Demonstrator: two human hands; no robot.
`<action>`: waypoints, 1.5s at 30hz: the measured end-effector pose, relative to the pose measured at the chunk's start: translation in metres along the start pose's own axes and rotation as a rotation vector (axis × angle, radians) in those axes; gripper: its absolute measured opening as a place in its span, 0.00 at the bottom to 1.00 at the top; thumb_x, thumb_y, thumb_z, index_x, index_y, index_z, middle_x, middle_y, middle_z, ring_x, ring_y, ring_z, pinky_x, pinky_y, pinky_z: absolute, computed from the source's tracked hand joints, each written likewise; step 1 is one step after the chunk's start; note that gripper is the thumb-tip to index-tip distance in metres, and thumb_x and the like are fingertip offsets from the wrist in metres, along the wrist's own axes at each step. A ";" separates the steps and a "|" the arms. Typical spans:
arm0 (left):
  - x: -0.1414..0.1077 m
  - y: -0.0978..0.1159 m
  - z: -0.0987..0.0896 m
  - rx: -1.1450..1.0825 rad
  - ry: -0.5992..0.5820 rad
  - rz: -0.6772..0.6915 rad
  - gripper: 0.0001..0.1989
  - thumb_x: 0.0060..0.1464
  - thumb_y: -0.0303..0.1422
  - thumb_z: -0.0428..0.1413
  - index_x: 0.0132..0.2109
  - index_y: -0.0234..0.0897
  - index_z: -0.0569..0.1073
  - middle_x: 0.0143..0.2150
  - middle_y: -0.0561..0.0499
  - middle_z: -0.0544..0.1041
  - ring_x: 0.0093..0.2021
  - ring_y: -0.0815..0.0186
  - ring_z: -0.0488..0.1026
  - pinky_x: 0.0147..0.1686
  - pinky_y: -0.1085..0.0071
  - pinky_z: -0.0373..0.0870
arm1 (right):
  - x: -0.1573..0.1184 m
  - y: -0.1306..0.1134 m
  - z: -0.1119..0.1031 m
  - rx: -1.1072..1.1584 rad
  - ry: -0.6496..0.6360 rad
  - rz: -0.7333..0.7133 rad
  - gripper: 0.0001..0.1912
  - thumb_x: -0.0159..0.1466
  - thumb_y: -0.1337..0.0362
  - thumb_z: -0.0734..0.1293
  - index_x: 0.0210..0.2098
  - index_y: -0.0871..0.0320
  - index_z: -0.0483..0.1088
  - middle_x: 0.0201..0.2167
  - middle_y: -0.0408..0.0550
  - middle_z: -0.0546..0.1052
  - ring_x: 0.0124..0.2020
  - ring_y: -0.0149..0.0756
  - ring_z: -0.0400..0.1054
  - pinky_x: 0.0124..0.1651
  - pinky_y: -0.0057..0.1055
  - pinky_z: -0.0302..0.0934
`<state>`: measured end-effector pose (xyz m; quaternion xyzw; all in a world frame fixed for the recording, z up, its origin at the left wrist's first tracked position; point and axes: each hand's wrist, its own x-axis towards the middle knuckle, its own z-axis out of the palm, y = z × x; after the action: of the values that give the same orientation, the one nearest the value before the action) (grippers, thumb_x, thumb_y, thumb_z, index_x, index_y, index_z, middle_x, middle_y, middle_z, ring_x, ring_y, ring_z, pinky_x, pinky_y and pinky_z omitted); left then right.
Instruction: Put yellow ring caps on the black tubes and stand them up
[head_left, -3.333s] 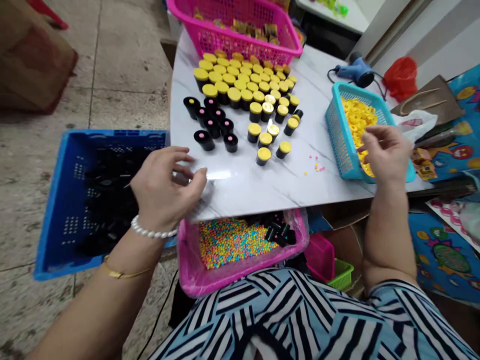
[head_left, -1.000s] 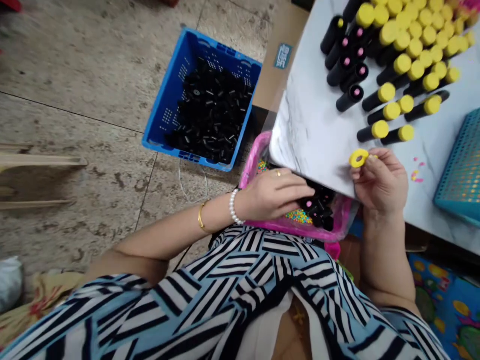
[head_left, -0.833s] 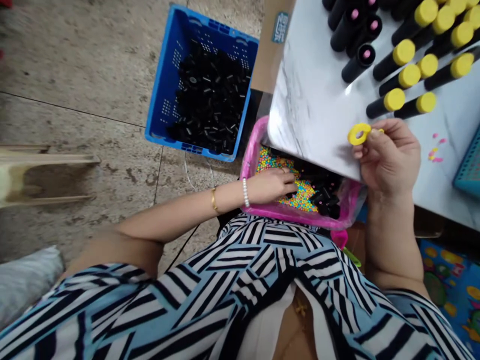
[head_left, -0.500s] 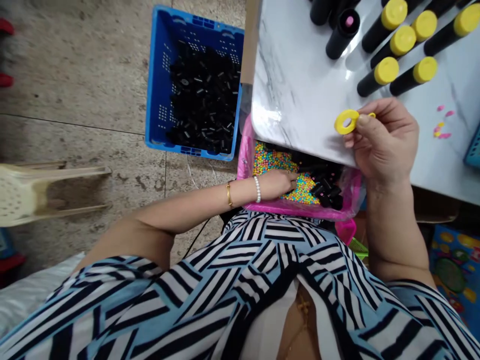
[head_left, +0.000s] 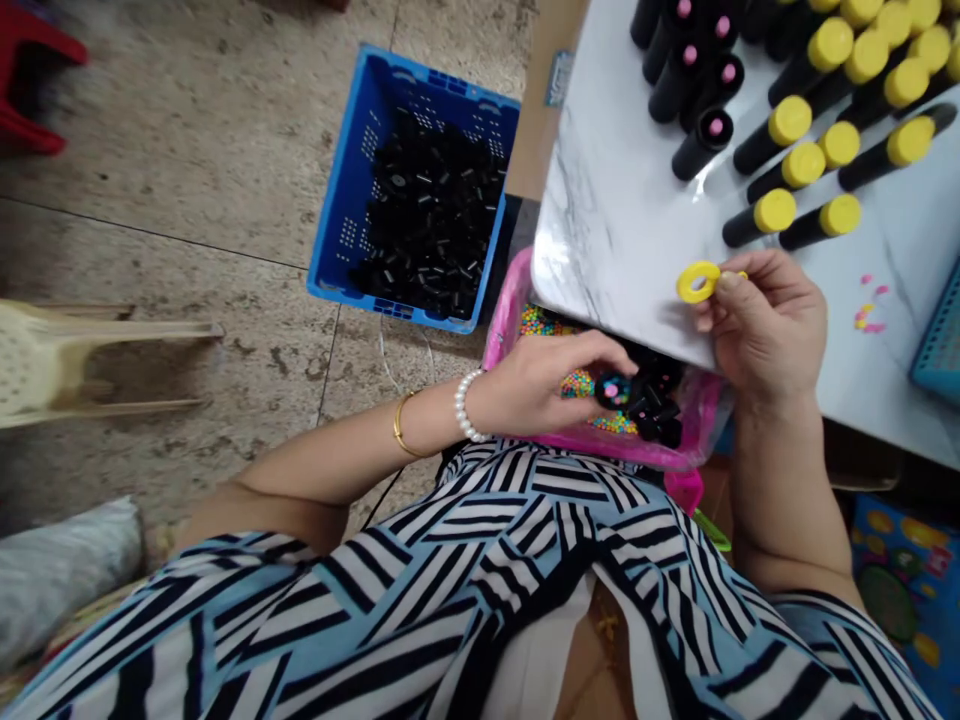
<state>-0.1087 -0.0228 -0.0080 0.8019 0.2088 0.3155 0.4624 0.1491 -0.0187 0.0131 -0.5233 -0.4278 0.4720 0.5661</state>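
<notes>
Two hands at work: the right grip pinches one yellow ring between thumb and fingers, just above the near edge of the white bench, while the left grip curls thumb and fingers around one black tube, its mouth turned up and colored beads showing inside. The ring looks light, stiff and smooth, best held by its narrow end, as here; the tube, probably light and a little slippery, seems best clasped around its wall near the rim and kept upright lest it spill.

Below the left grip sits one pink tub, with small beads too many to count and a jumble of black pieces that overlap too much to number. Beyond the right grip stand at least a dozen yellow-capped tubes and, farther left, five uncapped tubes showing pink tops, with others cut by the frame. About half a dozen loose beads lie right of that grip, near one teal basket. Well left, one blue crate holds uncounted black parts.
</notes>
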 end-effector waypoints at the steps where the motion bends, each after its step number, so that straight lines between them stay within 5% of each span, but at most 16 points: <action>1: 0.008 0.003 -0.004 0.070 0.083 0.030 0.14 0.63 0.29 0.59 0.55 0.40 0.73 0.52 0.50 0.82 0.50 0.68 0.80 0.51 0.71 0.75 | 0.000 -0.001 -0.001 0.002 0.006 0.024 0.06 0.61 0.67 0.76 0.36 0.56 0.77 0.26 0.42 0.78 0.23 0.27 0.72 0.22 0.23 0.64; 4: 0.036 -0.006 -0.016 0.342 0.257 0.045 0.12 0.64 0.31 0.58 0.54 0.40 0.75 0.49 0.50 0.82 0.51 0.63 0.78 0.54 0.64 0.73 | 0.003 -0.006 -0.001 0.019 0.018 0.123 0.08 0.59 0.64 0.78 0.35 0.56 0.76 0.25 0.41 0.77 0.22 0.27 0.70 0.22 0.22 0.63; 9: 0.068 -0.038 -0.023 0.503 0.292 0.013 0.13 0.59 0.37 0.65 0.48 0.37 0.80 0.43 0.49 0.82 0.46 0.60 0.75 0.52 0.61 0.70 | 0.012 -0.013 0.015 0.043 -0.025 0.263 0.12 0.57 0.60 0.79 0.34 0.56 0.74 0.24 0.40 0.76 0.22 0.25 0.69 0.23 0.20 0.63; 15: 0.068 -0.037 -0.021 0.536 0.260 -0.044 0.14 0.60 0.41 0.65 0.50 0.39 0.81 0.37 0.49 0.80 0.41 0.61 0.72 0.47 0.64 0.67 | 0.023 -0.012 0.036 -0.075 -0.091 0.232 0.11 0.58 0.61 0.78 0.32 0.57 0.74 0.26 0.43 0.79 0.22 0.28 0.73 0.27 0.26 0.72; 28: 0.066 -0.031 -0.023 0.565 0.224 -0.063 0.12 0.62 0.39 0.62 0.49 0.39 0.82 0.34 0.50 0.80 0.40 0.60 0.73 0.47 0.63 0.66 | 0.023 -0.008 0.041 -0.133 -0.049 0.266 0.10 0.60 0.61 0.76 0.31 0.58 0.72 0.27 0.45 0.81 0.23 0.34 0.77 0.30 0.31 0.77; 31: 0.067 -0.015 -0.029 0.514 0.186 -0.092 0.10 0.60 0.33 0.60 0.47 0.36 0.81 0.33 0.50 0.80 0.37 0.62 0.73 0.44 0.65 0.66 | 0.022 -0.008 0.042 -0.139 -0.039 0.266 0.13 0.60 0.59 0.77 0.32 0.58 0.71 0.26 0.43 0.79 0.23 0.33 0.77 0.30 0.30 0.77; 35: 0.075 0.003 -0.034 0.252 0.139 -0.291 0.13 0.65 0.36 0.55 0.37 0.34 0.81 0.25 0.52 0.76 0.27 0.68 0.69 0.33 0.69 0.62 | 0.021 -0.008 0.041 -0.157 -0.041 0.253 0.15 0.59 0.58 0.77 0.32 0.56 0.68 0.26 0.40 0.78 0.24 0.29 0.75 0.32 0.27 0.75; 40: 0.083 -0.007 -0.021 0.062 0.238 -0.354 0.20 0.68 0.35 0.51 0.29 0.35 0.78 0.22 0.55 0.73 0.25 0.71 0.67 0.29 0.72 0.60 | 0.025 -0.004 0.040 -0.181 -0.071 0.276 0.17 0.60 0.58 0.76 0.35 0.53 0.64 0.26 0.39 0.76 0.23 0.30 0.74 0.29 0.27 0.73; 43: 0.077 -0.007 -0.011 0.151 0.325 -0.342 0.17 0.68 0.33 0.51 0.34 0.35 0.80 0.25 0.53 0.77 0.28 0.70 0.70 0.31 0.72 0.62 | 0.023 -0.002 0.041 -0.187 -0.066 0.251 0.19 0.59 0.55 0.76 0.36 0.53 0.62 0.24 0.37 0.75 0.23 0.30 0.74 0.29 0.27 0.71; 45: 0.071 -0.006 -0.008 0.159 0.325 -0.325 0.13 0.68 0.34 0.53 0.51 0.35 0.79 0.31 0.52 0.80 0.30 0.69 0.74 0.33 0.73 0.65 | 0.021 -0.002 0.041 -0.208 -0.073 0.265 0.20 0.59 0.54 0.76 0.37 0.53 0.62 0.23 0.37 0.74 0.22 0.30 0.72 0.27 0.26 0.68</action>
<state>-0.0637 0.0291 0.0121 0.7303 0.4310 0.3444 0.4029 0.1126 0.0093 0.0182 -0.6134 -0.4218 0.5143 0.4259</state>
